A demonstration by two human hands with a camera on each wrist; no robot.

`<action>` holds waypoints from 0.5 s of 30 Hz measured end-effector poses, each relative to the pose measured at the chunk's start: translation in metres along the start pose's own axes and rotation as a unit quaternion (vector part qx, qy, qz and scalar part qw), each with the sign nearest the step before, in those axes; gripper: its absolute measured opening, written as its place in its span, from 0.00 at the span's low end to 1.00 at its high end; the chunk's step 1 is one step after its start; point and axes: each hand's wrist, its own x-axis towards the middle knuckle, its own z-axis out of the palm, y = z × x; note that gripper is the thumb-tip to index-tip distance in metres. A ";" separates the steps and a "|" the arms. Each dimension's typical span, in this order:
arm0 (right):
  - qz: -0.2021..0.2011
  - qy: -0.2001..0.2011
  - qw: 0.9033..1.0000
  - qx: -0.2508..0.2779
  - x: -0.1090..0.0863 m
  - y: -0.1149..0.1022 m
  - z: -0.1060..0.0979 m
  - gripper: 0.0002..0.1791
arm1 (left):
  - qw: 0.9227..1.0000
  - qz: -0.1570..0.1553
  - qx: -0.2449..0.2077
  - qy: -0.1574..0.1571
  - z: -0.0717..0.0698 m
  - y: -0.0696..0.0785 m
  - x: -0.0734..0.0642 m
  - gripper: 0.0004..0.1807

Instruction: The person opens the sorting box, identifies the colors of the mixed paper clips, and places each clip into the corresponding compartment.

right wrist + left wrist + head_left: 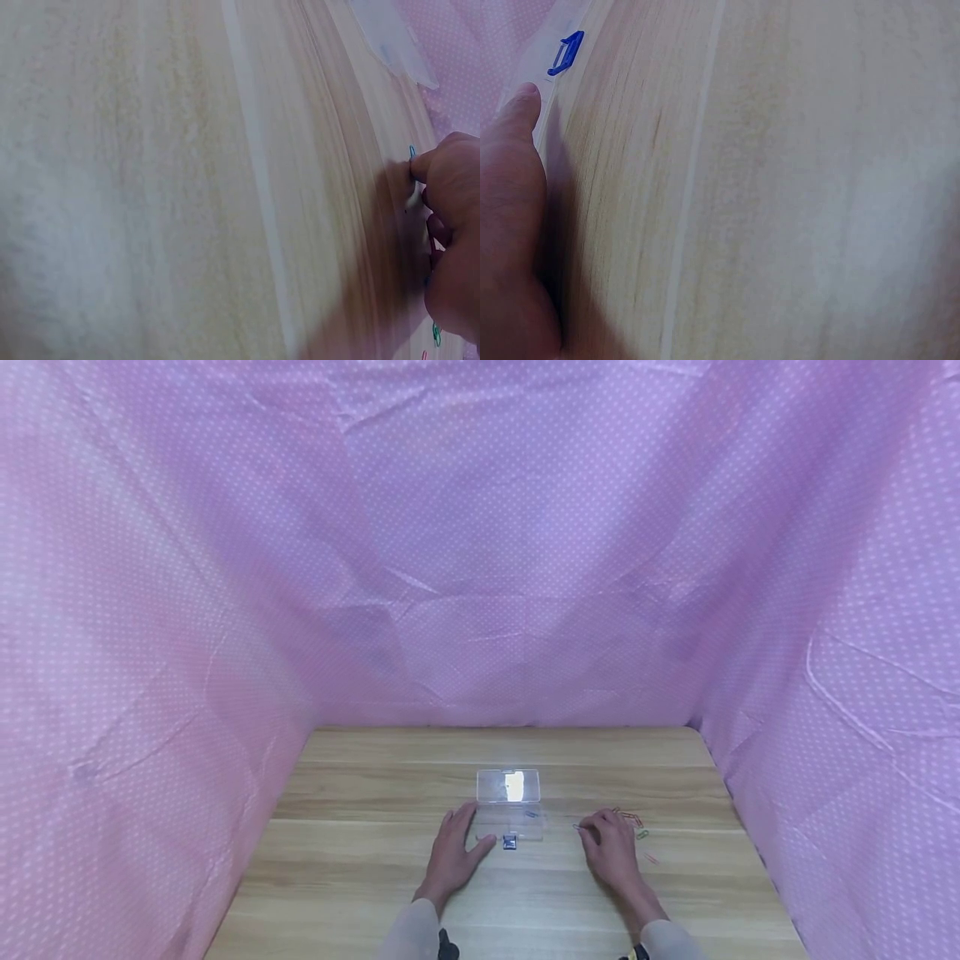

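Observation:
A clear plastic box (pixel 491 822) lies on the table with its lid (pixel 491 785) swung back and a dark blue latch (pixel 510 842) at the front. One blue paper clip (pixel 530 814) is inside it. My left hand (pixel 452 852) rests at the box's left side, its thumb extended along the front edge near the latch. To the right of the box, my right hand (pixel 611 850) pinches a light blue paper clip (pixel 412 152) between thumb and fingertip, low over the tabletop. The other fingers of that hand bend beneath the palm.
Around the right hand lie red paper clips (pixel 632 818), a green paper clip (pixel 642 834) and a pink paper clip (pixel 652 858). The wooden table (pixel 360 793) is enclosed at the back and sides by pink dotted cloth (pixel 480 652).

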 end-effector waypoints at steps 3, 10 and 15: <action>0.016 -0.014 1.000 -0.006 0.001 -0.002 0.000 0.04 | 1.000 -0.003 -0.002 -0.003 -0.001 0.000 0.000 0.44; 0.048 -0.051 0.998 -0.009 0.002 -0.005 0.000 0.03 | 1.000 -0.008 -0.004 -0.008 -0.006 0.002 0.000 0.44; 0.033 -0.046 0.998 -0.014 0.001 -0.006 0.002 0.04 | 1.000 -0.013 -0.004 -0.013 -0.008 0.003 0.000 0.44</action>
